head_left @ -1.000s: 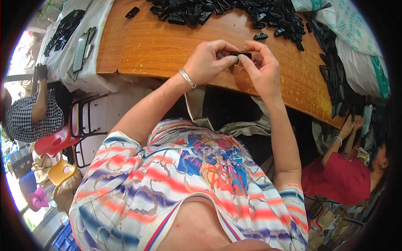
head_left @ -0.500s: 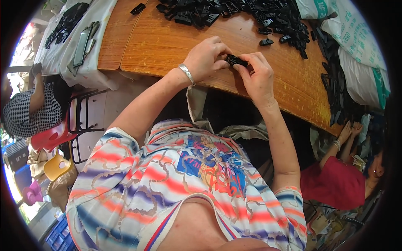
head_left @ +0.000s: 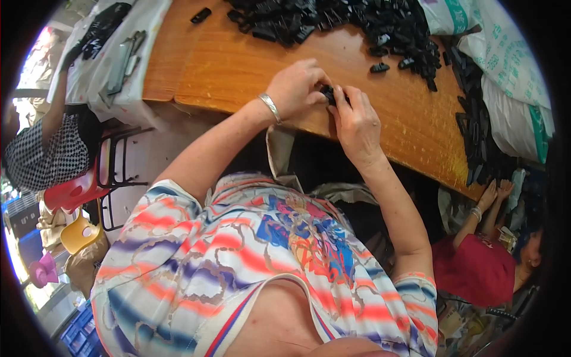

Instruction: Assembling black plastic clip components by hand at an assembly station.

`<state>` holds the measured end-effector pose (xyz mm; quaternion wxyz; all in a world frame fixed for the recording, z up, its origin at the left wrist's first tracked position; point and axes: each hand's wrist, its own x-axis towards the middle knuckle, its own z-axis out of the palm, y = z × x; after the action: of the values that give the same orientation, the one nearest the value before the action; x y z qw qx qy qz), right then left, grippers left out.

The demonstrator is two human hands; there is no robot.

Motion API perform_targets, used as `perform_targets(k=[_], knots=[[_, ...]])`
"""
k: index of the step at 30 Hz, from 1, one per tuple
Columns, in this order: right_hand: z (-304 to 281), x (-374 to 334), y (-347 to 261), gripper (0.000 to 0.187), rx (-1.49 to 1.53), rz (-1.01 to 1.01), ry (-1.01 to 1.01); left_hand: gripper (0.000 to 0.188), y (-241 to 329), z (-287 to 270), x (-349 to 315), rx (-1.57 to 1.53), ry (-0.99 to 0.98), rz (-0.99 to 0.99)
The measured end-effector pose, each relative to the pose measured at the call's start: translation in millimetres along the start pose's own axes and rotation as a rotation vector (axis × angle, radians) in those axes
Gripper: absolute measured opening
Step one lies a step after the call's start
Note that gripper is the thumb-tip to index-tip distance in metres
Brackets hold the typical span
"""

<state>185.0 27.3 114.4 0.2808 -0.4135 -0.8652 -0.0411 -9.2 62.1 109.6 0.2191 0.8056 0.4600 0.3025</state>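
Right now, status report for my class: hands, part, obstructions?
Right hand holds black part. Left hand at its end. Part mostly covered. Black pile farther off, not blocking.

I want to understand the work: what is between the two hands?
A small black part shows between the left hand and the right hand; their grip covers the rest, so its full shape is hidden.

Red chair (head_left: 59, 199) on pale floor (head_left: 134, 157).
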Motion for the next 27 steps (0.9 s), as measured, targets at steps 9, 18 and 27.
perform_targets(k=[9, 18, 27], knots=[[-33.7, -65.3, -36.7, 0.031, 0.306, 0.193, -0.064, 0.028, -34.5, -54.6, -4.3, 0.253, 0.395, 0.056], [-41.6, -45.5, 0.5, 0.015, 0.313, 0.121, -0.081, 0.016, -62.8, -56.5, 2.4, 0.366, 0.343, 0.043], [-17.4, 33.3, 102.4, 0.031, -0.068, 0.199, -0.038, 0.011, -11.2, -19.2, -3.8, 0.081, 0.156, 0.042]])
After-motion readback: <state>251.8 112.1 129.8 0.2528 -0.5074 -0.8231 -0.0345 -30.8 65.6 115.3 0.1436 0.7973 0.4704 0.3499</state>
